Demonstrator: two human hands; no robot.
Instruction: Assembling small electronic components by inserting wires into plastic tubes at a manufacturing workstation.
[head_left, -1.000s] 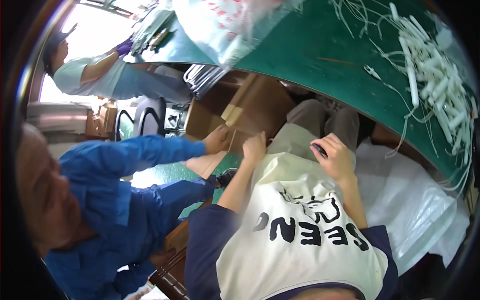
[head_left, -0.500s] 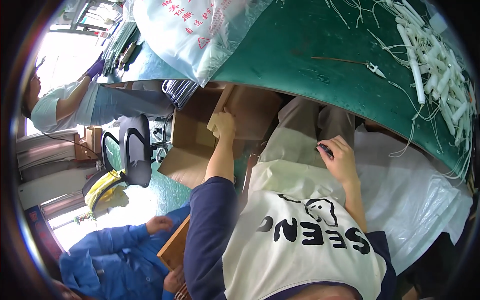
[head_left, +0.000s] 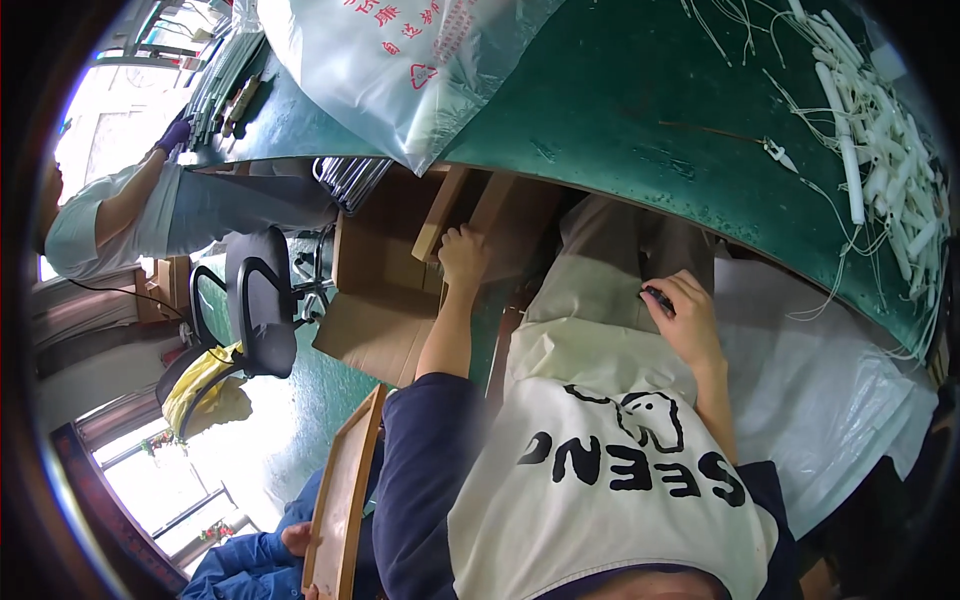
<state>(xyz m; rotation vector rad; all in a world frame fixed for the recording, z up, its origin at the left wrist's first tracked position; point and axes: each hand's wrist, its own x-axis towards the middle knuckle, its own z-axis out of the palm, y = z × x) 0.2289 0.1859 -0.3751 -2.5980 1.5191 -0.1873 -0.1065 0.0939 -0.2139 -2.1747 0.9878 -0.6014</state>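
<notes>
- Your left hand (head_left: 463,255) reaches under the green tabletop (head_left: 620,120) into the brown cardboard box (head_left: 385,255). It rests at the light cardboard flaps (head_left: 440,215) standing inside the box. The fingers are curled together against a flap, but you cannot tell whether they truly grip it.
- Your right hand (head_left: 685,315) lies on your lap, on the cream apron (head_left: 600,320). Its fingers are closed around a small dark object (head_left: 657,297), too small to make out what it is.
- Judging by this, the work at the box looks barely begun: nothing has been lifted out of it, and your left hand shows nothing in it besides the flap.
- The box sits on the floor below the tabletop edge, just left of your knees, with a flat sheet of cardboard (head_left: 375,335) spread in front of it.
- On the tabletop to the far right lies a heap of white tubes (head_left: 880,140) with thin white wires trailing from them. They are well apart from both hands and appear untouched for now.
- A large clear plastic bag (head_left: 400,60) hangs over the tabletop edge above the box.
- To your left stands a black office chair (head_left: 260,310). Beyond it another person in a pale shirt (head_left: 100,225) works at the same tabletop, and a blue sleeve (head_left: 250,560) shows low down beside a wooden frame (head_left: 340,510).
</notes>
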